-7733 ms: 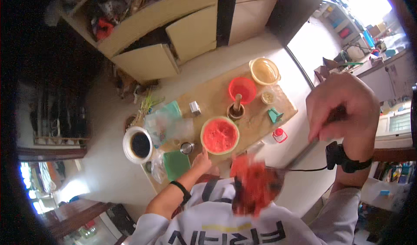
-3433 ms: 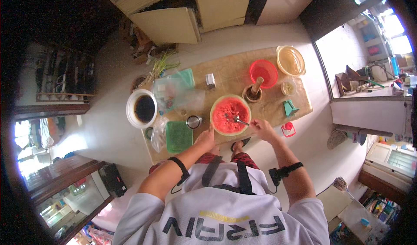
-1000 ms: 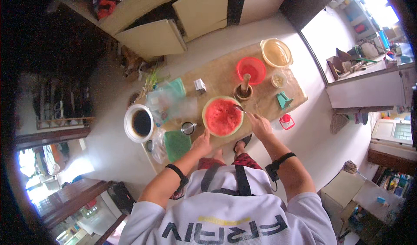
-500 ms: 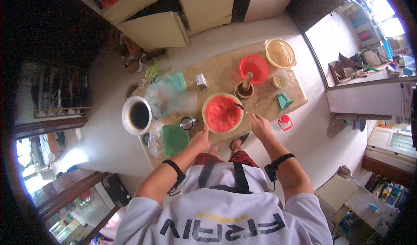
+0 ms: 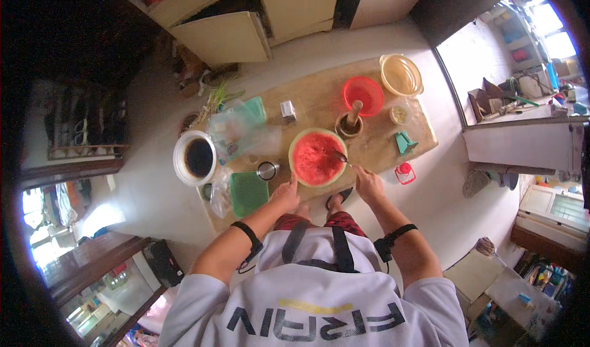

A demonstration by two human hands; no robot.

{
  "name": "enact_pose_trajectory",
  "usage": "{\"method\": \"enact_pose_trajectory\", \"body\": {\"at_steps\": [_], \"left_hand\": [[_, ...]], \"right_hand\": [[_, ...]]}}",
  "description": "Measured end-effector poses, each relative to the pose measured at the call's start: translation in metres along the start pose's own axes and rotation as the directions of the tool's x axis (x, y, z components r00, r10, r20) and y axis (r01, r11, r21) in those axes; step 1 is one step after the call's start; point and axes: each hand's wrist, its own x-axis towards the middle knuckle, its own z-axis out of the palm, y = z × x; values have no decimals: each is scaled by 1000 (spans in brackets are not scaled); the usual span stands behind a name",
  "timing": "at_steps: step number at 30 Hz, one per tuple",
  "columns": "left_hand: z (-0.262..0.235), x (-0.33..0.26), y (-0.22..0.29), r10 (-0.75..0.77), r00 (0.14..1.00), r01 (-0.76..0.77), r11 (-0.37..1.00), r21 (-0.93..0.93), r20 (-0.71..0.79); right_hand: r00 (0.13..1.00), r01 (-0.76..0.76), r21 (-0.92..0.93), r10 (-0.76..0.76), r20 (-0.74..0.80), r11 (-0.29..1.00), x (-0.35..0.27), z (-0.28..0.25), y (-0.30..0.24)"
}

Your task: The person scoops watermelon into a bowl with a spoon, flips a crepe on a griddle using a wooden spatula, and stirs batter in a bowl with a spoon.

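In front of me on the table sits a round, pale-green-rimmed piece with wet, broken red flesh, which looks like half a watermelon (image 5: 316, 161). My left hand (image 5: 286, 196) is closed at its near-left edge, steadying it with the thumb up along the side. A metal spoon (image 5: 340, 156) is held by its handle in my right hand (image 5: 369, 185). The spoon's bowl rests at the right part of the red flesh. Just beyond stands a small mortar (image 5: 345, 130) with a wooden pestle (image 5: 355, 112) in it.
Right side of the table (image 5: 307, 90): red basin (image 5: 364, 95), beige basin (image 5: 402, 73), small tub (image 5: 399, 114), green plastic stand (image 5: 405, 143), red-capped container (image 5: 405, 173). Left: white bucket of dark liquid (image 5: 195, 158), green board (image 5: 249, 194), metal-rimmed jar (image 5: 267, 171), plastic bags (image 5: 236, 132), small box (image 5: 287, 110).
The whole view has shifted slightly. The spoon's tip stays at the right part of the red flesh, with the spoon tilted a little differently. Both hands keep their holds.
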Motion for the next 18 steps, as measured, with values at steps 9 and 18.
{"method": "enact_pose_trajectory", "body": {"at_steps": [9, 18], "left_hand": [[15, 5, -15, 32, 997, -30, 999, 29, -65], [-4, -2, -3, 17, 999, -17, 999, 32, -30]], "right_hand": [[999, -24, 22, 25, -41, 999, -2, 2, -6], [998, -54, 109, 57, -23, 993, 2, 9, -19]]}}
